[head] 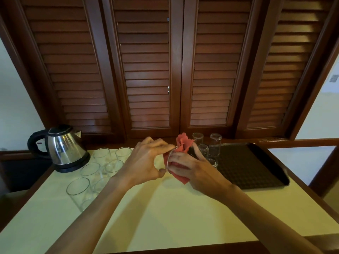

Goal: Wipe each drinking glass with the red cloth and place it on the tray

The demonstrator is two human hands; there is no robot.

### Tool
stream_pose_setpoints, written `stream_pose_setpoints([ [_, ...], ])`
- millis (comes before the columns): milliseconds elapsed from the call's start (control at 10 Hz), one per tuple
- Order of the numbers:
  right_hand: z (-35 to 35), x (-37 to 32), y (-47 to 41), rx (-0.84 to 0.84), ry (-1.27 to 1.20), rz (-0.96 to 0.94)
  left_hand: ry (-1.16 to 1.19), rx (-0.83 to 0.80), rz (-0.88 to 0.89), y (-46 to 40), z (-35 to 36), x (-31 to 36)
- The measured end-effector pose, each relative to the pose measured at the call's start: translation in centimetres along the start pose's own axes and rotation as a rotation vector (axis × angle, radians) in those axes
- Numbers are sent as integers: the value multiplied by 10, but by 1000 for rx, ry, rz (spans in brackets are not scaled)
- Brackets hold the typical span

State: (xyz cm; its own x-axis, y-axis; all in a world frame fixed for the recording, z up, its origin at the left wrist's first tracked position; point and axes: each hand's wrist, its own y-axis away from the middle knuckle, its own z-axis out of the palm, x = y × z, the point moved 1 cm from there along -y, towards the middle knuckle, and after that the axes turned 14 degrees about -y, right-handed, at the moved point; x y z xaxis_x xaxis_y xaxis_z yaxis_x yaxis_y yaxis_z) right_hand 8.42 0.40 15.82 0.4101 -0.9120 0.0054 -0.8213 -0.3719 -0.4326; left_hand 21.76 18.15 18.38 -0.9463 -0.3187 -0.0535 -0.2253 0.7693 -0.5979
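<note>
A person stood at a pale tabletop (165, 208), both hands raised just above it, working on one clear drinking glass (169, 162). The left hand (146, 162) curled around the glass's rim, finger above and thumb below. The right hand (189, 169) clutched the red cloth (180, 149), which seemed to be bunched around or into the glass; the clear wall made it hard to say which.

A slip looked the likeliest trouble: the glass was smooth and held only at its edge, so a hard twist of the cloth could pull it free.

Four glasses (209, 147) stood upside down at the near-left corner of the dark tray (256, 165), just behind the right hand, where a careless reach could topple them. Six upright glasses (102, 169) waited to the left, close under the left forearm, beside a steel kettle (64, 149).
</note>
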Motion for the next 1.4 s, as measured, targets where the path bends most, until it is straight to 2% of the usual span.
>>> stream_pose_setpoints([
  [100,9,-24,-1,291,-571,208,-104,41,27,-5,0,5],
  [200,3,-53,-15,591,-1856,854,-189,104,59,-2,7,10],
  [300,-1,-41,-11,393,-1610,771,-114,118,4,-1,10,4],
  [400,11,-17,6,14,-385,272,-36,77,-7,1,8,-1],
  [500,17,-15,8,5,-188,157,-139,67,47,0,8,7],
  [600,17,-43,-3,240,-1321,608,-240,120,97,5,20,11],
  [700,6,-50,-12,484,-2033,968,-256,209,93,16,32,12],
  [800,2,-49,-8,289,-1346,658,-143,205,25,15,30,9],
  [900,13,-33,0,163,-581,335,57,206,-84,6,19,4],
  [1000,0,-25,-1,446,-698,238,410,175,-357,4,11,7],
  [1100,0,-42,-8,822,-1119,382,827,116,-636,5,10,14],
  [1200,15,-77,-13,830,-1201,444,1257,165,-776,3,11,29],
  [1300,7,-78,-25,788,-1230,384,1390,89,-760,3,8,58],
  [1400,-13,-62,-38,733,-1241,449,1401,64,-787,2,7,68],
])
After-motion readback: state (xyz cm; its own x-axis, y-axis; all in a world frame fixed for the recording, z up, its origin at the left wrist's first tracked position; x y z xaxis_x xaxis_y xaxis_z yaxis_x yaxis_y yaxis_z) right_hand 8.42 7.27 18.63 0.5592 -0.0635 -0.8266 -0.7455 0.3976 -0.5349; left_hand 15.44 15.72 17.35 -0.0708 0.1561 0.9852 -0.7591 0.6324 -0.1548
